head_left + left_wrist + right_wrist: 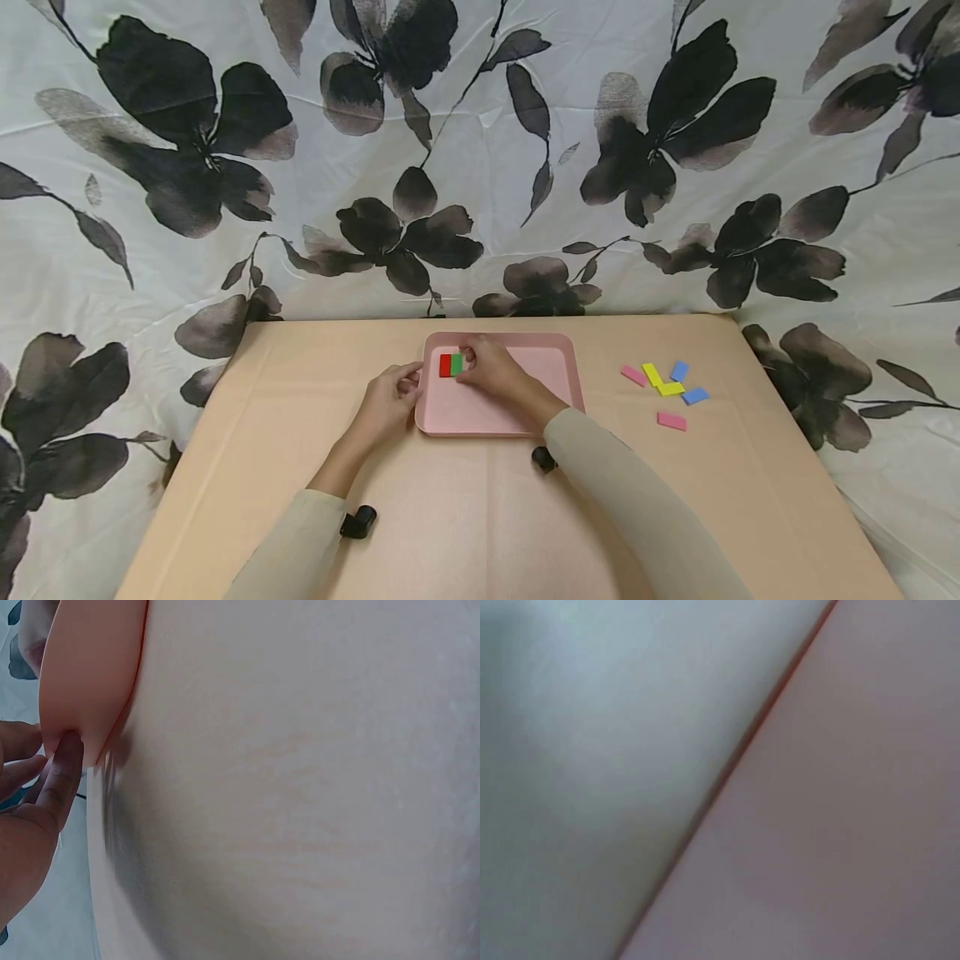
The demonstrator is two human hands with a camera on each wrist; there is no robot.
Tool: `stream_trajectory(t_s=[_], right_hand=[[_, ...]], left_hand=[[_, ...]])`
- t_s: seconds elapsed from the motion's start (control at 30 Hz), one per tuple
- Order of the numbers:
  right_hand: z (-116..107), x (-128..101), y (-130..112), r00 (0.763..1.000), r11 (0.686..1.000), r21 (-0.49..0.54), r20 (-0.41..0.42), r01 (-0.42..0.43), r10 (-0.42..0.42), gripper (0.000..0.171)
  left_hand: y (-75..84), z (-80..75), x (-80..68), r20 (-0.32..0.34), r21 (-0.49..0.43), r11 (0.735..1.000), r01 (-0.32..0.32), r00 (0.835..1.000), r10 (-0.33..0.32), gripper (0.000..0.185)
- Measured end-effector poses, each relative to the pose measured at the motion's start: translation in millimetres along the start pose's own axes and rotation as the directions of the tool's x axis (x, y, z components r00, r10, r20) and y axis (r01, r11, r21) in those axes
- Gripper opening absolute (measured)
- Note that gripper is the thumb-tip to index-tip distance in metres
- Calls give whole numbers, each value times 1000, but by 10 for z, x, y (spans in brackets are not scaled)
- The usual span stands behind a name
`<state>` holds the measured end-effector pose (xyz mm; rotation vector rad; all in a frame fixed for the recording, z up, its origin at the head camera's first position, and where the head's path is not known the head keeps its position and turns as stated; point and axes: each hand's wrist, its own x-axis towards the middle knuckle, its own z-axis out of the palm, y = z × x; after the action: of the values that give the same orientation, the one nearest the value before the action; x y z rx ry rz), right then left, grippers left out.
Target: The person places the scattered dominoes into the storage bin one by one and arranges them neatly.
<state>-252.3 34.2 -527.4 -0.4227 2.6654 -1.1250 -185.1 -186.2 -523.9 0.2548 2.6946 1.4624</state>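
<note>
A pink tray (525,408) lies near the table's far edge. Toward its upper left corner sit a red tile (446,365) and a green tile (456,365), side by side and touching. My right hand (491,368) reaches over the tray and pinches the green tile with thumb and fingertips. At the tray's left edge, my left hand (390,396) holds the rim between thumb and fingers; the left wrist view shows a fingertip (71,746) against the outer wall. The right wrist view has only the tray's rim (735,757) and blurred surfaces, without the hand.
Right of the tray, several loose tiles are scattered on the table (750,500): pink (671,421), yellow (652,375) and blue (695,396). Behind the table hangs a white cloth (510,167) with dark flowers. A small black device sits at each wrist.
</note>
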Motion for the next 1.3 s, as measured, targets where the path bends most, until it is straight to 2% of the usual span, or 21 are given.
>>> stream_trajectory(t_s=[0.1, 0.43, 0.6, 0.73, 1.07, 1.3], right_hand=[[-88, -27, 25, 1000, 999, 40, -10, 5, -5, 47], [-530, -256, 69, 994, 996, 18, -61, 87, -86, 52], [-762, -458, 125, 979, 987, 31, -132, 161, -155, 50], [-921, -615, 215, 966, 984, 22, -197, 176, -169, 47], [-1310, -1045, 652, 959, 992, -51, -251, 119, -128, 44], [-1485, -1353, 1067, 947, 990, -113, -301, 84, -115, 41]], left_hand=[[-7, -9, 10, -5, 16, 1000, 1, 1000, -1, 45], [-5, -14, 38, -17, 16, 1000, -2, 1000, 3, 45], [-1, -9, 41, -21, 7, 1000, 4, 1000, -4, 45], [-1, -8, 47, -22, 12, 1000, -2, 1000, 2, 45], [11, 20, 87, -25, 29, 999, -14, 1000, 15, 45], [27, 62, 86, -26, 40, 999, 9, 1000, -8, 46]])
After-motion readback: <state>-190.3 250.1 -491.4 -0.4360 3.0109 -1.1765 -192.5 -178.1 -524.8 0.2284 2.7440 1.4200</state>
